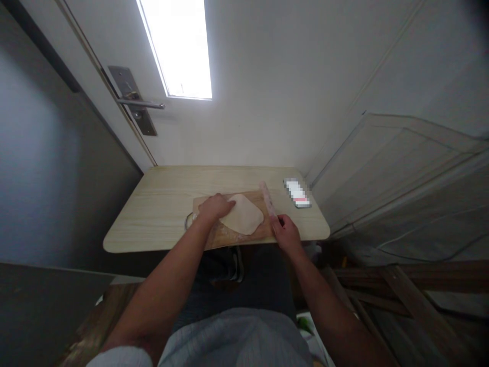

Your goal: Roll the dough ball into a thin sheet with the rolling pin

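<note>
A flat, pale sheet of dough (244,215) lies on a wooden cutting board (255,195) dusted with flour. My left hand (217,207) is at the dough's left edge, its fingers closed with the thumb over the dough. At the board's right side, my right hand (286,233) is wrapped round the near end of a light-coloured rolling pin (268,200). The pin points away from me and is apart from the dough. My right palm hides its near end.
The board rests on a narrow, light wood table (153,219) with rounded corners. A phone (297,192), its screen blurred out, lies at the back right. Behind stands a white door with a metal handle (141,103). Wooden bars (416,300) are at the lower right.
</note>
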Available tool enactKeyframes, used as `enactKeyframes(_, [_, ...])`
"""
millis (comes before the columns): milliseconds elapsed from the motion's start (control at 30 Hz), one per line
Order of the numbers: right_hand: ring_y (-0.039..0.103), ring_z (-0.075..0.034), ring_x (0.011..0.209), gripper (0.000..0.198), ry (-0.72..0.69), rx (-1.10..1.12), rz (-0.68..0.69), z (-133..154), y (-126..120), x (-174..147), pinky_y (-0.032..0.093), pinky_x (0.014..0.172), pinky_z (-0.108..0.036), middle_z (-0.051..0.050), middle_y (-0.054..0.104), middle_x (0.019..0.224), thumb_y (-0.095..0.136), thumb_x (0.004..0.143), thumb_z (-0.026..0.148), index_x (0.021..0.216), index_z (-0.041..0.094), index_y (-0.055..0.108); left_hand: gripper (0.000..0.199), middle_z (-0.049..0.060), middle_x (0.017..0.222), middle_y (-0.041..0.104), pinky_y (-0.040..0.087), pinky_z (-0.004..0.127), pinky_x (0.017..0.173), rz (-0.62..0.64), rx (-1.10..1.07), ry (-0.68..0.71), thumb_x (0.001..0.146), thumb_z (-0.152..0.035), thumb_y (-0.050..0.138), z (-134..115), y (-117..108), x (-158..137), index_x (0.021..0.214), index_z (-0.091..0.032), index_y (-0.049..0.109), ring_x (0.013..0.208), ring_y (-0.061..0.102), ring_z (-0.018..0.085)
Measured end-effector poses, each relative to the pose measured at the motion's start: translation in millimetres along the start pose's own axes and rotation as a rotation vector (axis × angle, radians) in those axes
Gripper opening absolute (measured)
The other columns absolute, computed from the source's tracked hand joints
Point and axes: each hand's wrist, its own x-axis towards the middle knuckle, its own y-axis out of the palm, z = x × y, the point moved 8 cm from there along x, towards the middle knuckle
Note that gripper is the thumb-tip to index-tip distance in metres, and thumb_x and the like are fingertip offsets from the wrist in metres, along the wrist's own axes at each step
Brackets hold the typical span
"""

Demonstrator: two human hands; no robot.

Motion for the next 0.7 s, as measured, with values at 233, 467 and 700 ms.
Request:
enactKeyframes(233, [0.062, -0.023, 0.074, 0.047, -0.008, 0.072, -0.027, 8, 2, -6, 0.041, 0.067, -0.031, -0.007, 0.072, 0.083, 0.047, 0.091, 0.063, 0.091, 0.021, 0.067, 0.046, 0.017, 0.118, 0.074, 0.052, 0.036, 0.084, 0.042, -0.110, 0.071, 0.081, -0.055, 0.060, -12, 0, 13, 0.106, -0.018, 0.072, 0.108, 0.070, 0.032])
enactKeyframes(467, [0.063, -0.023, 0.078, 0.050, 0.000, 0.155, -0.065, 7, 0, -7, 0.043, 0.070, -0.031, -0.008, 0.072, 0.087, 0.047, 0.090, 0.065, 0.093, 0.019, 0.066, 0.032, 0.019, 0.100, 0.077, 0.051, 0.032, 0.070, 0.123, -0.292, 0.089, 0.075, -0.036, 0.073, -25, 15, 18, 0.095, -0.011, 0.075, 0.091, 0.073, 0.031])
enactKeyframes(700, [0.064, -0.023, 0.079, 0.049, 0.015, 0.160, -0.068, 3, 0, -6, 0.045, 0.071, -0.032, -0.007, 0.072, 0.086, 0.048, 0.088, 0.065, 0.093, 0.020, 0.066, 0.027, 0.008, 0.091, 0.079, 0.050, 0.028, 0.062, 0.191, -0.619, 0.227, 0.083, -0.030, 0.065, -35, 15, 0, 0.104, -0.019, 0.076, 0.072, 0.071, 0.022])
